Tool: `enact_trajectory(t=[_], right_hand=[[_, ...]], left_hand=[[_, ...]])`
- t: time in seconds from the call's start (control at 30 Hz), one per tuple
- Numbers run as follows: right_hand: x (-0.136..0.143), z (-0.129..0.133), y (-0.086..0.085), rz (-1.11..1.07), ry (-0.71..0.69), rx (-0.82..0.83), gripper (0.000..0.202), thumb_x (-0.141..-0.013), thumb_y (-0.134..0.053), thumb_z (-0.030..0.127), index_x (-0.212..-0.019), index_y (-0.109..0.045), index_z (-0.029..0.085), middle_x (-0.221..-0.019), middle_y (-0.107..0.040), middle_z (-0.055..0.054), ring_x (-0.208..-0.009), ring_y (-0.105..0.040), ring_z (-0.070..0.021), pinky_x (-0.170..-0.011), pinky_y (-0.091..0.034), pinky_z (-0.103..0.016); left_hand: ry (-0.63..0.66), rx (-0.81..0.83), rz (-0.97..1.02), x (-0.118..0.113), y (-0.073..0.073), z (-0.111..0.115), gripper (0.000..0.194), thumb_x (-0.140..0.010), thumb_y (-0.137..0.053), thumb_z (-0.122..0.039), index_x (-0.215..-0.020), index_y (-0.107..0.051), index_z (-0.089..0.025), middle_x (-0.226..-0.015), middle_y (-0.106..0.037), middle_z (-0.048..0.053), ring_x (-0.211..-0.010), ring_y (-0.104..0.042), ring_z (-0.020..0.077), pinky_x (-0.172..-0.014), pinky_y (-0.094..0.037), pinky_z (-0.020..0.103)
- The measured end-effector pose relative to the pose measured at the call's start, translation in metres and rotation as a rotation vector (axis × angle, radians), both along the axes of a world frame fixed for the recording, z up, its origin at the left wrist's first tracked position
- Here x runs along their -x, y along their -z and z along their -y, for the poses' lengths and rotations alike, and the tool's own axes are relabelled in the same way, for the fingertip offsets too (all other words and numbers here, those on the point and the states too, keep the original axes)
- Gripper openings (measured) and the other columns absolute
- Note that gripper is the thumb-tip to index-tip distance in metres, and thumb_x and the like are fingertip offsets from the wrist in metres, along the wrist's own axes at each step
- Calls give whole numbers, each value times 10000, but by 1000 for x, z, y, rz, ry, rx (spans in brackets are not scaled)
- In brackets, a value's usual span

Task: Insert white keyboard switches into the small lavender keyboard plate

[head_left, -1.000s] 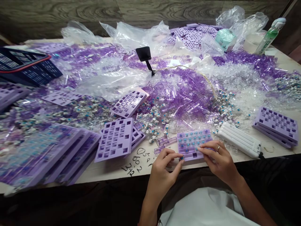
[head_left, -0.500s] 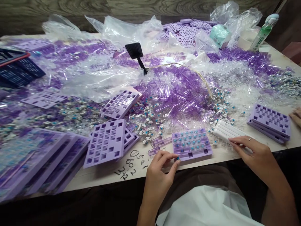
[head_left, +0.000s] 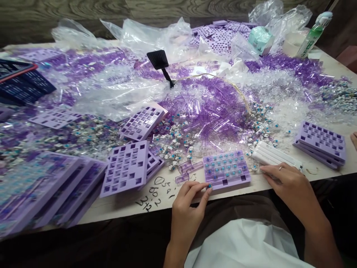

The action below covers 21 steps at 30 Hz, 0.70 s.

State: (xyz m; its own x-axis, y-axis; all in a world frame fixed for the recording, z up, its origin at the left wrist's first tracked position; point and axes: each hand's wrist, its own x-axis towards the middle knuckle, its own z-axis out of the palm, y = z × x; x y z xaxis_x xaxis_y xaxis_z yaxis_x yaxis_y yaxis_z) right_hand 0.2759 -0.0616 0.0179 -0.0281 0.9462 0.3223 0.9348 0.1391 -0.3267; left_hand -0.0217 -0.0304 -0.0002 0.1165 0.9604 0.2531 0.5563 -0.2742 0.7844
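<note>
A purple plate (head_left: 227, 182) filled with rows of blue-centred switches lies flat near the table's front edge, with open square holes along its near side. At its lower left corner, my left hand (head_left: 191, 197) pinches a small blue and white switch (head_left: 209, 186). My right hand (head_left: 287, 182) is to the right of the plate, fingers closed at the near side of a white ribbed block (head_left: 272, 154). What its fingertips hold, if anything, is too small to make out. Purple clear keycaps (head_left: 182, 178) lie left of the plate.
Stacks of purple plates stand at left (head_left: 124, 167) and right (head_left: 320, 143). Loose switches (head_left: 174, 145) and a heap of purple clear pieces (head_left: 212, 111) lie behind. A black paddle-shaped object (head_left: 157, 59), a blue basket (head_left: 25, 83) and a green bottle (head_left: 309, 41) are farther off. Another person's fingers (head_left: 354, 139) show at right.
My right hand has moved left along the white block's near side. My left hand stays at the plate's corner with the switch. The other person's hand at right has drawn mostly out of view.
</note>
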Motion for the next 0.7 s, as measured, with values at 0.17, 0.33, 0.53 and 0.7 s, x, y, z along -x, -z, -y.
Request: enact_trajectory(t=[0.17,0.33,0.53,0.7], right_hand=[[5,-4,1,-20,-37,-23,200,-986,-559,179,-1077,-720,257,-913,-769,-25,-880,-685,-221,-815,-514,-378],[13,-7,3,-15,-68,-32,233,-971,-560,145,-1103,-718,253,-964,-770,-40,-904,-679,-228,-856,-529,-386],[18,-3,5,-5,-22,-18,245,-960,-547,147,-1091,-728,248,-996,-767,-31,-842,-696,-212,-789,-535,-349],[18,-4,8,-65,2,-50,247,-970,-532,165,-1120,-715,238,-1017,-763,-29,-797,-720,-184,-714,-544,-296]], left_hand=[[21,133,20,0,-6,-4,130,-927,-688,-346,-976,-730,-233,-896,-673,27,-811,-675,161,-735,-583,261],[27,158,16,2,-6,-6,143,-914,-696,-364,-947,-706,-225,-869,-671,26,-797,-664,163,-716,-569,257],[18,175,60,5,-5,-3,146,-907,-706,-355,-960,-674,-223,-836,-641,7,-754,-647,143,-694,-567,238],[32,151,91,5,-6,-3,129,-915,-697,-349,-943,-692,-224,-819,-638,7,-740,-641,137,-669,-567,223]])
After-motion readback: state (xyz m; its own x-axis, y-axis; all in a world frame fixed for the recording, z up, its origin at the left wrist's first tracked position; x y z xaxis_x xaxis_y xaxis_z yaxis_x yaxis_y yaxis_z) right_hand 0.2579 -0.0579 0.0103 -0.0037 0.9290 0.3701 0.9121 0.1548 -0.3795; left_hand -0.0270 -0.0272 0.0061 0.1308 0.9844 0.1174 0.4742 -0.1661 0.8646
